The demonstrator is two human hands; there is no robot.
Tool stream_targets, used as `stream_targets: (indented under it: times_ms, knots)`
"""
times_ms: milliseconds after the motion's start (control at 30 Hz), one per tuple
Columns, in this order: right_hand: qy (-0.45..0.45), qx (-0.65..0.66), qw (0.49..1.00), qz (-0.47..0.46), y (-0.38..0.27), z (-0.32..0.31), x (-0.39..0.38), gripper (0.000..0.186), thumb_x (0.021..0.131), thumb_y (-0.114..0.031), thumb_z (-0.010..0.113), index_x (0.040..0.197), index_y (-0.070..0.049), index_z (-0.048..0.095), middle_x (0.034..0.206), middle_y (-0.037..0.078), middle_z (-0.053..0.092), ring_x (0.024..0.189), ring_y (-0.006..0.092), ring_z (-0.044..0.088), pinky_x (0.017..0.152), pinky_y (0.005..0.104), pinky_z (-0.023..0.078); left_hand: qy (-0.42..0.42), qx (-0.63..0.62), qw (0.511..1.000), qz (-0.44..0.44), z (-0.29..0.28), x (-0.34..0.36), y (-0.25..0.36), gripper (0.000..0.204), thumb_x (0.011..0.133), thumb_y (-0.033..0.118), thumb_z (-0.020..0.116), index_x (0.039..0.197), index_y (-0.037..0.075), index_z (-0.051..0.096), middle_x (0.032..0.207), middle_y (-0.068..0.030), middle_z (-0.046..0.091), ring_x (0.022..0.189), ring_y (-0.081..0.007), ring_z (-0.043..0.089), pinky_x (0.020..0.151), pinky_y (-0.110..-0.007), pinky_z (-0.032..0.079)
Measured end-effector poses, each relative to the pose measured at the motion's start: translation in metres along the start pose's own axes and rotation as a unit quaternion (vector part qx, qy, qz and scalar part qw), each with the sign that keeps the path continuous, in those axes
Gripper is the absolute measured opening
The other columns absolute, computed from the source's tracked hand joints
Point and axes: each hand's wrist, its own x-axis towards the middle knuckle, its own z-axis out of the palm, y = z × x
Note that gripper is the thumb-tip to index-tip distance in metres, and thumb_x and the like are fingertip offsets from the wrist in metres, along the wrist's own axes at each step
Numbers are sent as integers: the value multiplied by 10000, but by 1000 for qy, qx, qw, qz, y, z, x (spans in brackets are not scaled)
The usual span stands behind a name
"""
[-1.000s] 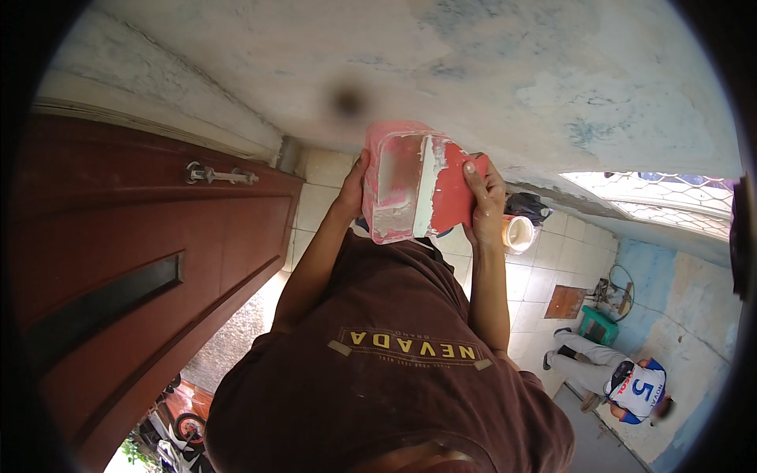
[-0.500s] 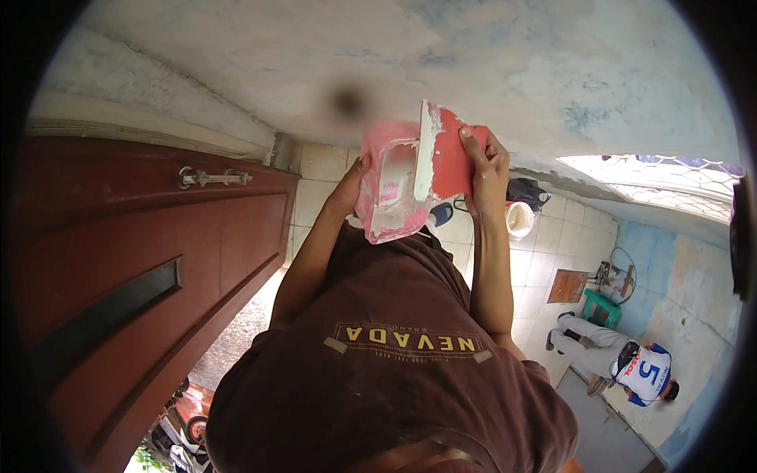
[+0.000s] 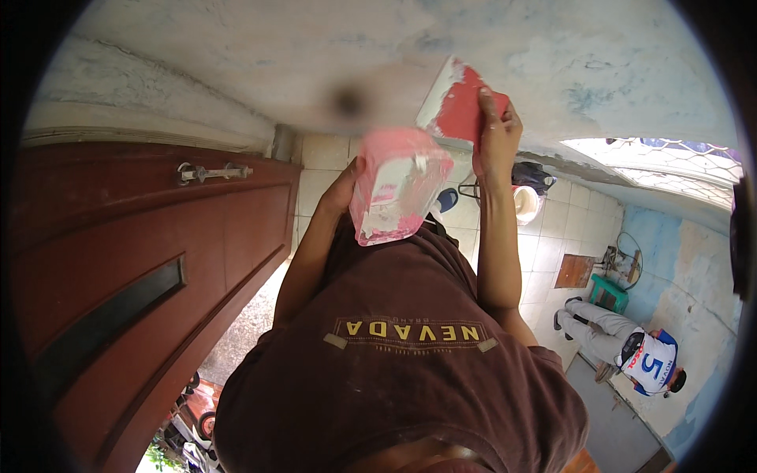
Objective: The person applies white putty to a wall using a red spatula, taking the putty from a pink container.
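My left hand (image 3: 342,188) grips the side of a pink plastic tub (image 3: 428,193), which is tilted so its inside shows. White filler paste (image 3: 384,214) coats the inner walls and bottom. In my right hand (image 3: 498,138) is a red plastering blade (image 3: 460,113), a flat scraper with white paste along its left edge. My thumb presses on its face; the other fingers are mostly hidden behind it. The blade is held up beyond the tub's upper right, apart from it and close to the patchy wall (image 3: 552,71). I cannot tell whether it touches the wall.
A dark red wooden door (image 3: 134,213) with a metal handle stands at my left. On the tiled floor at right are a white bucket (image 3: 526,206), a black bag (image 3: 536,178) and a green stool (image 3: 607,293). Another person (image 3: 643,355) works by the far right wall.
My right hand has lifted the blade away from the tub's rim, up and to the right toward the wall. The tub stays in my left hand, turned slightly.
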Motion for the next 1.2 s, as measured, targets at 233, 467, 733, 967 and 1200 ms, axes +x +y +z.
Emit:
stream_targets:
  times_ms: [233, 467, 733, 967, 1200]
  knots:
    - [-111, 92, 987, -75, -42, -15, -32, 298, 924, -78, 733, 1199, -31, 629, 1205, 128, 685, 1198, 250, 607, 1086, 437, 449, 75, -180, 981, 2, 15, 13, 14, 766, 1039, 664, 365, 1492, 55, 469, 1379, -153, 610, 1222, -267, 640, 1025, -446, 549]
    - [-265, -170, 890, -331, -52, -15, -54, 122, 780, -255, 808, 835, -147, 826, 1265, 147, 692, 1396, 401, 489, 1193, 564, 334, 71, -251, 965, 14, 28, 20, 31, 760, 1033, 666, 378, 1483, 62, 486, 1374, -152, 617, 1225, -283, 641, 1026, -463, 550]
    - [-247, -36, 942, -225, -26, -29, -52, 223, 1009, -213, 680, 1151, -44, 713, 1150, 124, 701, 1293, 314, 580, 1074, 477, 467, 73, -124, 989, 35, 41, 16, 47, 765, 1029, 668, 389, 1481, 59, 490, 1373, -145, 620, 1218, -282, 649, 1027, -467, 550]
    - [-57, 174, 981, 68, -21, -10, -62, 304, 1040, -166, 611, 1292, 4, 615, 1267, 88, 673, 1158, 163, 633, 1035, 327, 483, 92, -98, 991, -3, 38, 14, 47, 766, 1033, 662, 386, 1470, 42, 495, 1353, -153, 630, 1200, -264, 659, 1006, -445, 565]
    - [-55, 126, 988, 68, -20, -11, -58, 307, 998, -128, 660, 1262, 22, 615, 1236, 110, 675, 1138, 166, 644, 1027, 325, 494, 100, -115, 988, -13, 35, 13, 41, 745, 1034, 654, 402, 1464, 56, 510, 1314, -135, 655, 1162, -243, 678, 996, -423, 569]
